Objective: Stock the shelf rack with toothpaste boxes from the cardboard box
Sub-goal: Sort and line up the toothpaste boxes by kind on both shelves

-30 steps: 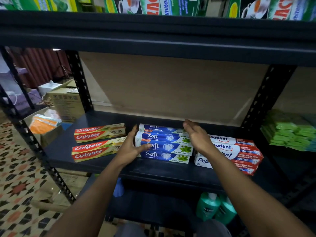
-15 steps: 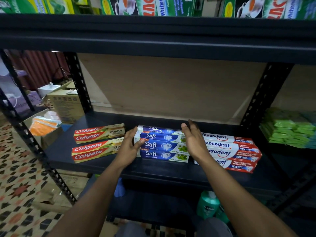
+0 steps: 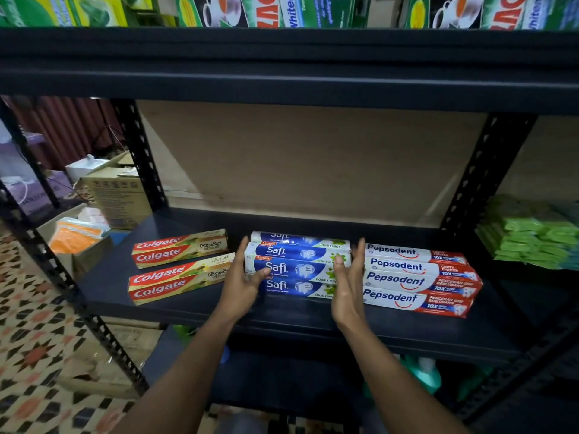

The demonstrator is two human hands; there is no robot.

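Note:
Several blue-and-white Safi toothpaste boxes (image 3: 297, 264) lie stacked in the middle of the dark shelf (image 3: 282, 317). My left hand (image 3: 242, 283) touches the stack's left end with straight fingers, its thumb on the box front. My right hand (image 3: 346, 288) stands edge-up with straight fingers against the stack's right end, between it and the Pepsodent boxes (image 3: 416, 278). Two red-and-gold Colgate boxes (image 3: 178, 266) lie to the left. The cardboard box named in the task cannot be picked out for certain.
Green packets (image 3: 532, 236) are piled on the adjoining rack at right. Cardboard cartons (image 3: 119, 195) and an orange bag (image 3: 75, 236) sit left beyond the black upright (image 3: 138, 151). More boxes fill the shelf above. Green bottles (image 3: 423, 374) stand below.
My right hand slid back from the rear of the shelf toward the front along the Safi stack's right end. The left hand stayed at the left end. The view shifted slightly.

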